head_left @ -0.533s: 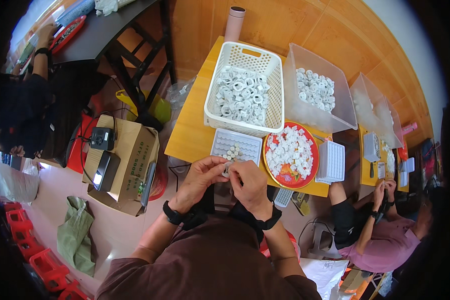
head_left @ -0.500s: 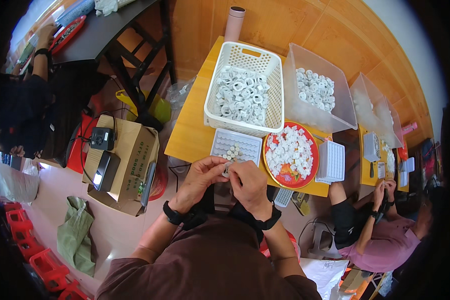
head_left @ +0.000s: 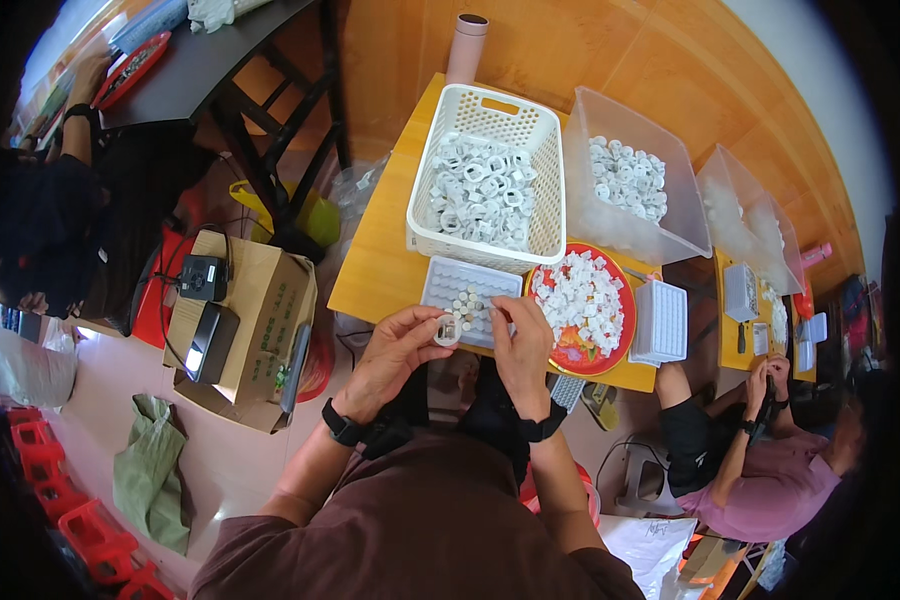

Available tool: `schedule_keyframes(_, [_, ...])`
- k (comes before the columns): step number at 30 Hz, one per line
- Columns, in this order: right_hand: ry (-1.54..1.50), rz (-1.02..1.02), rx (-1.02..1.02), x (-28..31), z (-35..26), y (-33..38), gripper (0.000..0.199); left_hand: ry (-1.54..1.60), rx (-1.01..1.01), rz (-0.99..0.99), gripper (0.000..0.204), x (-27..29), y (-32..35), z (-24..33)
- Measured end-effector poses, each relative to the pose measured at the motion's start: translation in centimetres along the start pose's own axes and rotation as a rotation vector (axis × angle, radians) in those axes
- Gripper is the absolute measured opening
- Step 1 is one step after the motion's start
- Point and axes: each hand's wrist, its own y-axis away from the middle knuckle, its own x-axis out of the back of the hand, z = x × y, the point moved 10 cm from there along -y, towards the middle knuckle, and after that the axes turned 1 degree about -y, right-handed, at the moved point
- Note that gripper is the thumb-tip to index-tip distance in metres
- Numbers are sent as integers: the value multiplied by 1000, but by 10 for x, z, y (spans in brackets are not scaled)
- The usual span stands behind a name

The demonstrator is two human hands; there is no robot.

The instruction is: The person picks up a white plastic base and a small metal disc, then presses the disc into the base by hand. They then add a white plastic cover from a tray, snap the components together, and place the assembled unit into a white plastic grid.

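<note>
Between the thumb and fingers of my left hand (head_left: 398, 355) is a white ring-shaped plastic part (head_left: 448, 330), its round opening facing up. My right hand (head_left: 522, 350) is apart from it, over the right front corner of a white ridged tray (head_left: 440, 275). Its fingers are stretched forward, and nothing shows between them. Several small round metallic pieces (head_left: 467, 303) lie in the tray just beyond my hands. Right of the tray, a red round plate (head_left: 628, 325) carries a heap of small white plastic pieces (head_left: 580, 300).
Behind the tray stands a white perforated basket (head_left: 437, 235) of white ring parts. A clear bin (head_left: 660, 240) with similar parts is beside it. Stacked white trays (head_left: 662, 320) sit at the table's right edge. A cardboard box (head_left: 255, 340) is at left; a co-worker (head_left: 770, 470) sits at right.
My right hand has come away from the white part and moved right, its fingers opening. My left hand keeps the part, now tipped so that its round opening shows.
</note>
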Motion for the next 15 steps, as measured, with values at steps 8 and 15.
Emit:
schedule_keyframes(8, [121,-144,-79,-23,10,-9,8,23,3,14,21,3,3,0])
schedule_keyframes(15, [8,-128,-85,-17,6,-10,5,32,18,11,20,2,0,-2])
